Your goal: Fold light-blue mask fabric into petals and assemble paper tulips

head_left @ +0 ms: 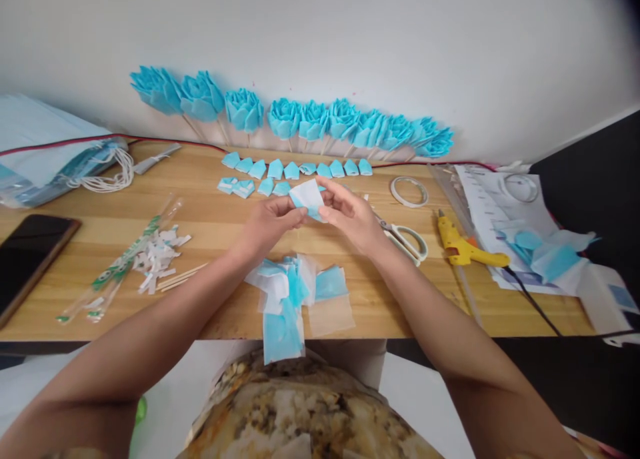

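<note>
Between my two hands, above the middle of the table, is a small white and light-blue fabric piece. My left hand pinches its lower left side with thumb and fingers. Its right edge is gripped by my right hand, thumb in front and fingers behind. Just beyond lie folded blue petals in two rows, some partly hidden by my hands. Nearer to me is a loose heap of blue and white fabric pieces, one hanging over the table edge.
Blue fabric flowers on sticks lean along the wall. Scissors, a tape roll and a yellow glue gun with a cable lie right. Left are a phone, white scraps, sticks and bagged face masks.
</note>
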Demonstrator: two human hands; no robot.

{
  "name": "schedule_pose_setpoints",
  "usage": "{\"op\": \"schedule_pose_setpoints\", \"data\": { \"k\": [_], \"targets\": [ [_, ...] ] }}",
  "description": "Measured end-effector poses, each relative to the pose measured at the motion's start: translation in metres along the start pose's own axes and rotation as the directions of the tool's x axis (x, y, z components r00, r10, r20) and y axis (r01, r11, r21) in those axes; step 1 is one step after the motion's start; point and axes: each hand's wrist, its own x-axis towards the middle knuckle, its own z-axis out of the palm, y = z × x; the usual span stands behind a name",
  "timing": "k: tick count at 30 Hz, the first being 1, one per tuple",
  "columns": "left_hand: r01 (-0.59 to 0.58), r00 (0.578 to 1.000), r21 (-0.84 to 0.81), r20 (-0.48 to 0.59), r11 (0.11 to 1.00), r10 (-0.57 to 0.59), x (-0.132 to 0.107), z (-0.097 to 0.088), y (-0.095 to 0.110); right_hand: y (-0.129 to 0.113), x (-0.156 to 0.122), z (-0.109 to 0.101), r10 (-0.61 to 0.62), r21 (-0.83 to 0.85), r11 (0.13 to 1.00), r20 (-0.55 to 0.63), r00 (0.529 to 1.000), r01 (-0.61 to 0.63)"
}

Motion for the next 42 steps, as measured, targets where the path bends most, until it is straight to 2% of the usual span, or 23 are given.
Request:
{"op": "schedule_pose_setpoints", "data": {
  "k": [4, 8, 12, 16, 19, 23, 27, 33, 37, 42],
  "targets": [
    [-0.021, 1.0, 0.074, -0.014, 0.997, 0.022, -0.001, 0.0, -0.001, 0.006, 0.0, -0.002, 0.006, -0.02, 1.0, 0.002, 1.0, -0.006],
    [-0.014, 1.0, 0.012, -0.016, 1.0, 0.014, -0.002, 0.0, 0.001, 0.005, -0.001, 0.001, 0.035, -0.018, 0.999, 0.007, 0.999, -0.035],
    [0.033, 0.999, -0.038, 0.029, 0.999, -0.032, -0.002, -0.001, -0.001, 0.0, -0.002, 0.004, 0.033, 0.006, 0.999, -0.011, 0.999, -0.033],
    [0.07, 0.996, -0.082, 0.062, 0.994, -0.065, 0.0, -0.001, -0.005, -0.007, -0.003, 0.004, 0.041, 0.009, 0.999, 0.028, 0.999, -0.041],
    [0.074, 0.994, -0.038, 0.081, 0.996, -0.071, 0.0, 0.0, 0.0, -0.012, -0.004, 0.004, 0.046, -0.018, 0.999, 0.038, 0.998, -0.046],
    [0.057, 0.989, 0.101, 0.129, 0.993, -0.07, -0.004, 0.001, 0.006, -0.013, -0.005, 0.005, 0.031, -0.054, 0.998, 0.001, 1.0, -0.031],
    [0.024, 0.988, 0.202, 0.144, 0.979, -0.054, -0.007, 0.002, 0.006, -0.008, -0.005, 0.006, -0.031, -0.122, 0.992, -0.048, 0.998, 0.025],
    [0.002, 0.986, 0.185, 0.165, 0.983, -0.033, -0.007, 0.002, 0.007, -0.01, -0.005, 0.006, -0.137, -0.283, 0.954, -0.105, 0.985, 0.103],
    [0.004, 0.985, 0.179, 0.168, 0.984, -0.035, -0.006, 0.001, 0.006, -0.017, -0.007, 0.004, -0.28, -0.457, 0.861, -0.058, 0.958, 0.224],
    [0.027, 0.984, 0.143, 0.171, 0.989, -0.051, -0.003, -0.002, 0.001, -0.021, -0.005, -0.003, -0.461, -0.557, 0.714, 0.084, 0.884, 0.425]
  ]
}}
